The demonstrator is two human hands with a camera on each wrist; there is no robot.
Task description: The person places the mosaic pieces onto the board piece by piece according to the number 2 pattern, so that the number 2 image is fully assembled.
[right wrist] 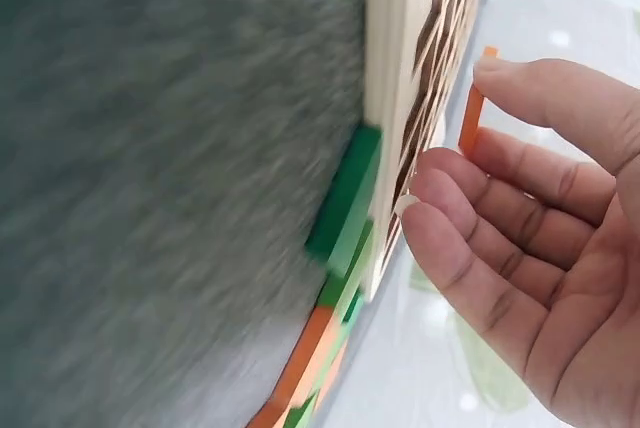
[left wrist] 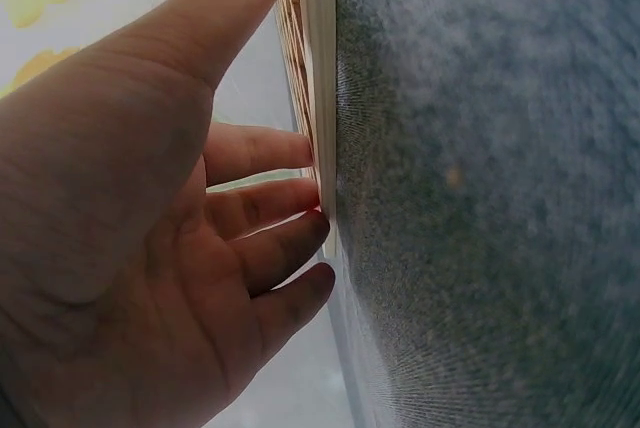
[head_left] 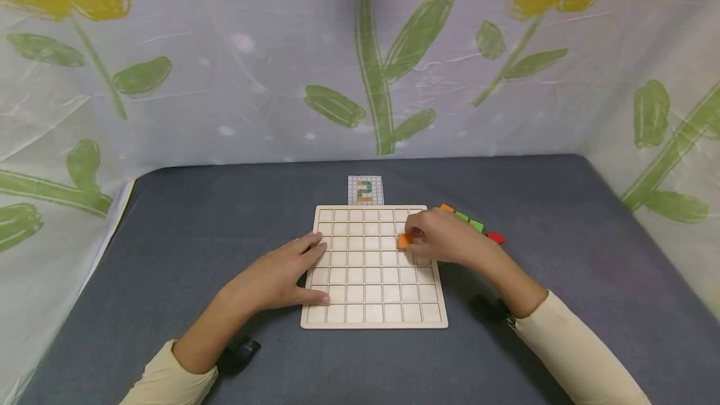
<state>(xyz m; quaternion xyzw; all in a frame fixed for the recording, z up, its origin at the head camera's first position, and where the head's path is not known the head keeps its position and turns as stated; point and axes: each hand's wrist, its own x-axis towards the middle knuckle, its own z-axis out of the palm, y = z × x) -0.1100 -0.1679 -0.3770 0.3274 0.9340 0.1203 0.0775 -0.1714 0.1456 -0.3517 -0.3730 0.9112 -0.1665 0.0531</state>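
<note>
A pale wooden board (head_left: pixel 362 277) divided into a grid of square cells lies flat on the dark cloth. My left hand (head_left: pixel 274 277) rests along its left edge, fingers spread and the thumb lower down on the rim; the left wrist view shows the fingertips (left wrist: pixel 300 233) right at the board's side. Over the upper right part of the grid, my right hand (head_left: pixel 452 236) pinches a thin orange square tile (head_left: pixel 404 241) between thumb and finger. In the right wrist view the orange tile (right wrist: pixel 472 113) is held edge-on above the board, other fingers curled loosely.
Behind the board lies a small card (head_left: pixel 365 190) printed with a coloured grid figure. Beyond the right edge are loose pieces: an orange tile (head_left: pixel 447 208), a light green tile (head_left: pixel 475 225) and a red piece (head_left: pixel 496 238). A dark green piece (right wrist: pixel 347 193) lies against the board's side.
</note>
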